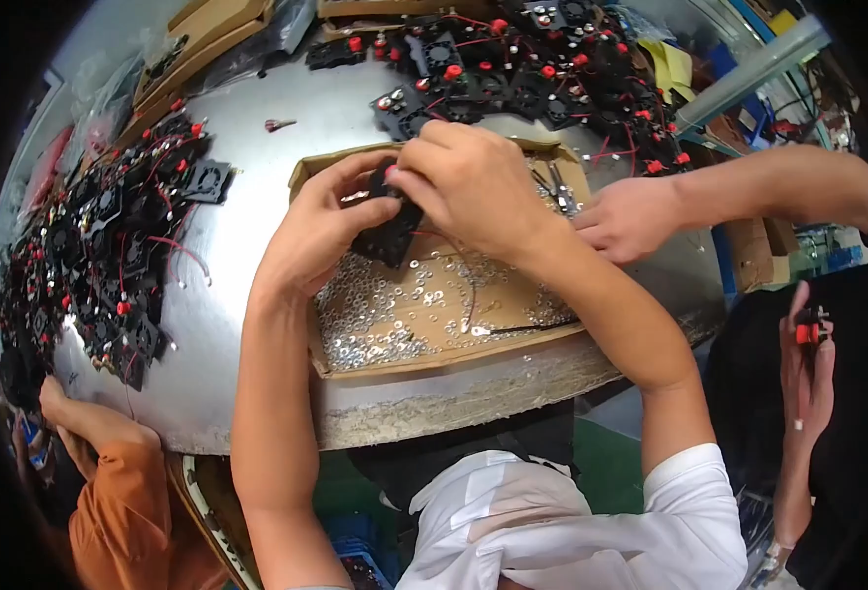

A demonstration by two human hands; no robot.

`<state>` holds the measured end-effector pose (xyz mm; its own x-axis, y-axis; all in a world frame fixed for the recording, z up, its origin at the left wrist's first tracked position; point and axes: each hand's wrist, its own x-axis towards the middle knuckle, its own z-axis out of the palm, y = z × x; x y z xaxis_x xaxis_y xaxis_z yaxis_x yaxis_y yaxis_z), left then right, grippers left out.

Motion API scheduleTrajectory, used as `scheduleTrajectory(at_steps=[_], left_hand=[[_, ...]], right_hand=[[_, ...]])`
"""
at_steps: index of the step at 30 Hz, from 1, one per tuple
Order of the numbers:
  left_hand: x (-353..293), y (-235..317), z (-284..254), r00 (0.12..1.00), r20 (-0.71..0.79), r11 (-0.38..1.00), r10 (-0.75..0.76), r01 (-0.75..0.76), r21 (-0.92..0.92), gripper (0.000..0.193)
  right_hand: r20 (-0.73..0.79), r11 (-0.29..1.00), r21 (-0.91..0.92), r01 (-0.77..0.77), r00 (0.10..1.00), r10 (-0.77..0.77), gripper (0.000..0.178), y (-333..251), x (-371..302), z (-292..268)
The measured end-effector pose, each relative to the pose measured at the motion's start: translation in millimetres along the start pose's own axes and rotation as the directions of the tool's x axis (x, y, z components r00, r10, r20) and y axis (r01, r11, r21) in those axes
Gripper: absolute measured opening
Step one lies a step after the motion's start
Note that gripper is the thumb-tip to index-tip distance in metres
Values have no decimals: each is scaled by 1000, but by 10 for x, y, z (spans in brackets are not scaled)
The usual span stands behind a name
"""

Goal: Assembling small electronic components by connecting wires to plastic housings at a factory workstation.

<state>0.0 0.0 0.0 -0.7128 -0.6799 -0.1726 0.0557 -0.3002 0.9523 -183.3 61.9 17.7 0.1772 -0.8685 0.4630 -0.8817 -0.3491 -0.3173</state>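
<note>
Over the cardboard tray, my left hand grips a black plastic fan assembly, tilted between its thumb and fingers. My right hand is closed at the assembly's upper end, thumb and fingertips pinching by a small red part. A thin red and black wire trails from the assembly down into the tray. Small metal washers lie scattered thickly beneath my hands. My right hand's fingers partly hide the assembly's top.
A co-worker's hand reaches into the tray's right side, near dark screws. Fan assemblies with red caps are heaped at left and at the back. Another person's hand holds a similar part at far right. An orange-sleeved person is at lower left.
</note>
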Motion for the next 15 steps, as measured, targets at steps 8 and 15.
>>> scheduleTrajectory(at_steps=[8,15], left_hand=[[2,42,-39,989,-146,998,34,-40,-41,51],[150,44,-57,979,-197,989,56,-81,-123,54]], right_hand=[[-174,992,60,106,980,-95,26,-237,-324,-208],[84,987,-124,-104,990,115,16,60,-739,-429]])
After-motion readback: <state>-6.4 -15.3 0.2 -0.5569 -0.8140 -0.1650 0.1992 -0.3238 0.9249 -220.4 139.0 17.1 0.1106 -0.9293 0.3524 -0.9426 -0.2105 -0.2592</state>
